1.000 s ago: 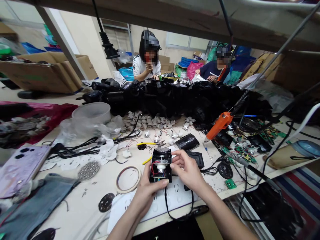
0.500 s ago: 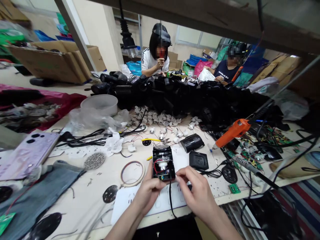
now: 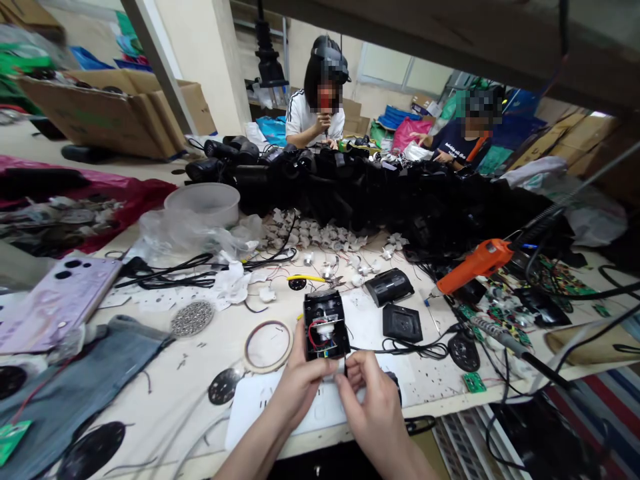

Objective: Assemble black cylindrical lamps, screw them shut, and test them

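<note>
My left hand grips the near left side of a small open black housing with red wires and a white part inside. My right hand is closed in a pinch at the housing's near edge, on a small pale piece I cannot make out. A black cable trails right from the housing. Both hands hover over a white power strip at the table's front edge.
A tape ring, metal mesh disc, black covers, an orange screwdriver, circuit boards, a phone and a white bowl lie around. A long pile of black parts crosses the table. Two people sit beyond it.
My right hand has moved from the housing's right side down to its near edge and closed in a pinch. The view has shifted slightly to the left.
</note>
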The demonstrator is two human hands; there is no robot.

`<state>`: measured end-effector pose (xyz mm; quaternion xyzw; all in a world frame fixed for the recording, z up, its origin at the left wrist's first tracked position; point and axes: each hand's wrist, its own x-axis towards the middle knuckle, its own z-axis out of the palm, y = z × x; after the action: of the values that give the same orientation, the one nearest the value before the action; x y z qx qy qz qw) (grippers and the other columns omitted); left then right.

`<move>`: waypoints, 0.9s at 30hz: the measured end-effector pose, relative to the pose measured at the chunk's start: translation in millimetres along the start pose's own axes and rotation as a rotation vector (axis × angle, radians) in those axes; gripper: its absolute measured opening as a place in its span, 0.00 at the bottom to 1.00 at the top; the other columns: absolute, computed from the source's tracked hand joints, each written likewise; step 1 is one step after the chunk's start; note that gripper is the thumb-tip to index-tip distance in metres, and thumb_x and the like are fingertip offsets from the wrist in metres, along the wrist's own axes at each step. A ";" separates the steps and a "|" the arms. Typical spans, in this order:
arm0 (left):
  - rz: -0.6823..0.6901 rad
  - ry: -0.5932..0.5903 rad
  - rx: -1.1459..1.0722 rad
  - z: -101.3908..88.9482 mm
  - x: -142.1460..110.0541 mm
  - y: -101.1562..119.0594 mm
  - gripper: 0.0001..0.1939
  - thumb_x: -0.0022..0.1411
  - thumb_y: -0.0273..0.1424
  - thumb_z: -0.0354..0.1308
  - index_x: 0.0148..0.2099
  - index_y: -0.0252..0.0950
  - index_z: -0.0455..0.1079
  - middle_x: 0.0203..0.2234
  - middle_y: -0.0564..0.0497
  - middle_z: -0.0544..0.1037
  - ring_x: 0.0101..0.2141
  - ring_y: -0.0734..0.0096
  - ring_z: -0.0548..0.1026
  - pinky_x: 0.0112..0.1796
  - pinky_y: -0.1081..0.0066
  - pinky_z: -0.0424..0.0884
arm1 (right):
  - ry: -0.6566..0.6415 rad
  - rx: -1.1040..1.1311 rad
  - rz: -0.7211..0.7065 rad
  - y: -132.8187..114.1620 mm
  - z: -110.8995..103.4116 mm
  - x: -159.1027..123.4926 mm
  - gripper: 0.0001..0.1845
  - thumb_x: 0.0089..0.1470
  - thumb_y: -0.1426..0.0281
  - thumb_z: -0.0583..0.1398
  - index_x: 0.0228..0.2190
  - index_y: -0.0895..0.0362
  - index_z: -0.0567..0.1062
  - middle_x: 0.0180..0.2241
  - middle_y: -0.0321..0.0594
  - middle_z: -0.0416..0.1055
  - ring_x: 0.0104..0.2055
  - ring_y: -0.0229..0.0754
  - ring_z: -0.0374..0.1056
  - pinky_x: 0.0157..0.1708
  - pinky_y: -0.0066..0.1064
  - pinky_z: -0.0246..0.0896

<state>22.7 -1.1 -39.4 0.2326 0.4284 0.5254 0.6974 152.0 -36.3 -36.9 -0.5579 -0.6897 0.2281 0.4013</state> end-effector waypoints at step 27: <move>-0.126 0.010 -0.159 4.3 1.3 5.0 0.31 0.42 0.22 0.65 0.52 0.34 0.68 0.41 0.43 0.78 0.40 0.57 0.75 0.40 0.58 0.75 | -0.025 -0.206 -0.177 3.9 -74.3 58.3 0.08 0.60 0.72 0.56 0.30 0.57 0.73 0.26 0.36 0.71 0.26 0.36 0.67 0.28 0.25 0.62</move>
<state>23.8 2.4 -33.7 0.1463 0.4027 0.5141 0.7431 211.1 10.4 20.2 -0.5302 -0.7609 0.1265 0.3520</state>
